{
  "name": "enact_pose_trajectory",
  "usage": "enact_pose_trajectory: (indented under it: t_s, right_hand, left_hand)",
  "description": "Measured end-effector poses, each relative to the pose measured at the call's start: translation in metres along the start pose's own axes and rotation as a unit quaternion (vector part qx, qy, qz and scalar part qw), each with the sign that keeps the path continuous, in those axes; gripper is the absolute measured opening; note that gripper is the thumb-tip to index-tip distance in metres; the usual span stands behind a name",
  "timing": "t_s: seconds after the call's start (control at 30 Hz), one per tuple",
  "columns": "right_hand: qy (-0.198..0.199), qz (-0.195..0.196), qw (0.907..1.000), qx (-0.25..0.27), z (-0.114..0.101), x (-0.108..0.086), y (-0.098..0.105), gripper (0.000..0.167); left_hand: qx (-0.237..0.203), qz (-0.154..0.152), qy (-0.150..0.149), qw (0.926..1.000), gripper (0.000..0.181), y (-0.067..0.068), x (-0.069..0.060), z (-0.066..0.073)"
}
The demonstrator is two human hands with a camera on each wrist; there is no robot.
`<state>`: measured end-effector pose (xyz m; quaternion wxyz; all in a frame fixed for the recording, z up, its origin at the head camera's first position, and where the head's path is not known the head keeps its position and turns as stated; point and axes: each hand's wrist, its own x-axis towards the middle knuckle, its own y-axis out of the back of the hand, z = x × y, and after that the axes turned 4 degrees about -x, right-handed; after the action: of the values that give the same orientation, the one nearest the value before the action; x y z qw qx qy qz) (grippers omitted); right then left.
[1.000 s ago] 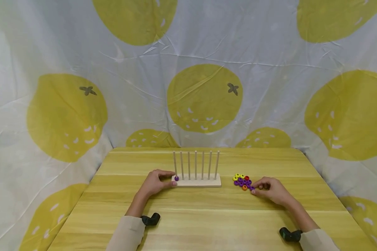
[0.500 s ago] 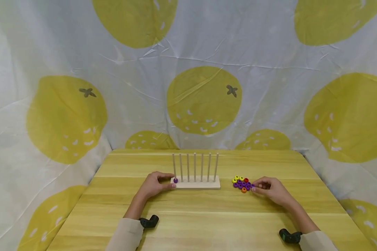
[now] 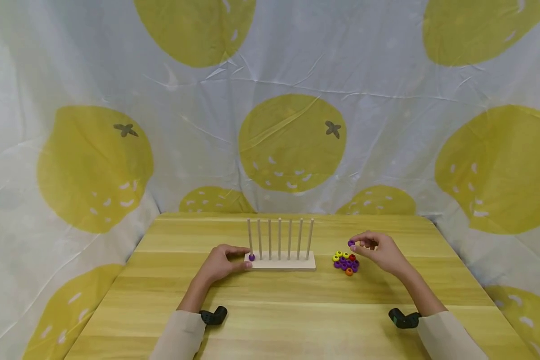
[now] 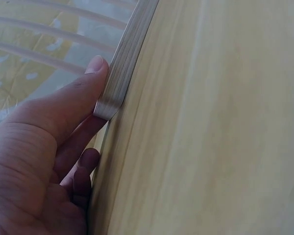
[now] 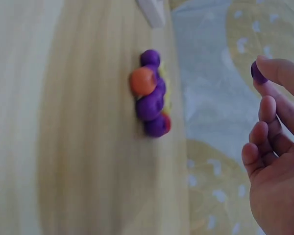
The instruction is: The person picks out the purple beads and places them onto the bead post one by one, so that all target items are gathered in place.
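Note:
A pale wooden peg stand [image 3: 284, 261] with a row of several upright rods stands on the table. One purple bead [image 3: 252, 258] sits at the foot of its leftmost rod. My left hand [image 3: 222, 262] grips the left end of the base; in the left wrist view the thumb [image 4: 83, 90] lies against its front edge. Between thumb and index finger, my right hand [image 3: 382, 252] pinches a purple bead [image 5: 257, 73], raised above the table. Just below it lies a cluster of purple, yellow, red and orange beads, with an orange bead [image 3: 349, 272] at the front.
The wooden table [image 3: 270, 325] extends in front of the stand and to both sides. A lemon-print cloth [image 3: 292, 65] hangs behind and beside it. Black wrist devices [image 3: 214, 316] are worn on both forearms.
My right hand has lifted one purple bead off the right side of the cluster, moving up and slightly left. The left hand stays at the stand's end.

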<state>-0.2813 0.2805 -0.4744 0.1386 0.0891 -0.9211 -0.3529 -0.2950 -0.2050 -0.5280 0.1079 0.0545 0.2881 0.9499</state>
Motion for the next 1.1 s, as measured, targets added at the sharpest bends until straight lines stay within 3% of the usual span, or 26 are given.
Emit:
enact_pose_trajectory:
  t_s: [0.73,1.1]
  right_hand:
    - [0.048,0.005,0.9988,-0.008,-0.089,0.046,0.009,0.025]
    - [0.077,-0.004,0.9970,-0.006,-0.113,0.063,-0.002,0.024]
  left_hand:
    - [-0.009,-0.004,0.001,0.9999,0.046,0.000,0.002,0.003]
    - [-0.004,-0.002,0.007,1.0000,0.046,0.000,0.002,0.002]
